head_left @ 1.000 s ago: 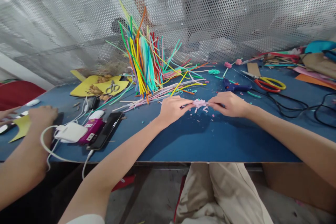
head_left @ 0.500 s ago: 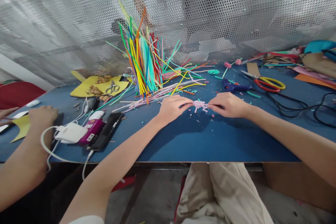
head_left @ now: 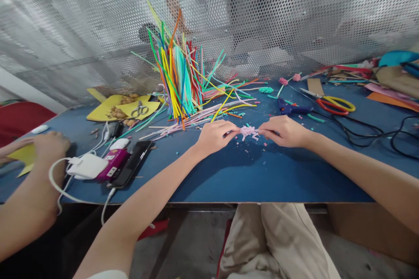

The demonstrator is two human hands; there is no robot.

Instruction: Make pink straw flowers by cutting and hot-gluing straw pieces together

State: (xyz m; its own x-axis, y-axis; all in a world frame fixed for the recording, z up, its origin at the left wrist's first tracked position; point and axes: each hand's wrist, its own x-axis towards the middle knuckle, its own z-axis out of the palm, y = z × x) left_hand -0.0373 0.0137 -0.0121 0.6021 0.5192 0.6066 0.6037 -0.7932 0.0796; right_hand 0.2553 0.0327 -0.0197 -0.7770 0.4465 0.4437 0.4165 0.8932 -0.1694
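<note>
A small lilac piece of pipe cleaner (head_left: 249, 131), bristling with short cut bits, is stretched between my two hands just above the table. My left hand (head_left: 216, 136) pinches its left end between thumb and fingers. At the other end, the fingertips of my right hand (head_left: 282, 131) are closed on it in the same way. Tiny pink and pale scraps lie on the blue table (head_left: 222, 178) beneath it. Behind my left hand stands a thick bunch of coloured pipe cleaners (head_left: 181, 78), with loose ones strewn at its foot.
Right of centre lie a blue glue gun (head_left: 293, 107) and red-and-yellow scissors (head_left: 334, 103). A purple power strip (head_left: 113, 163) and a black phone (head_left: 131, 165) sit on the left. At far left a co-worker's hand (head_left: 50, 146) is by yellow paper. A perforated metal screen (head_left: 278, 13) backs the table.
My hands hold almost the same place on the lilac piece. At far left, the co-worker's hands and the yellow paper have shifted slightly.
</note>
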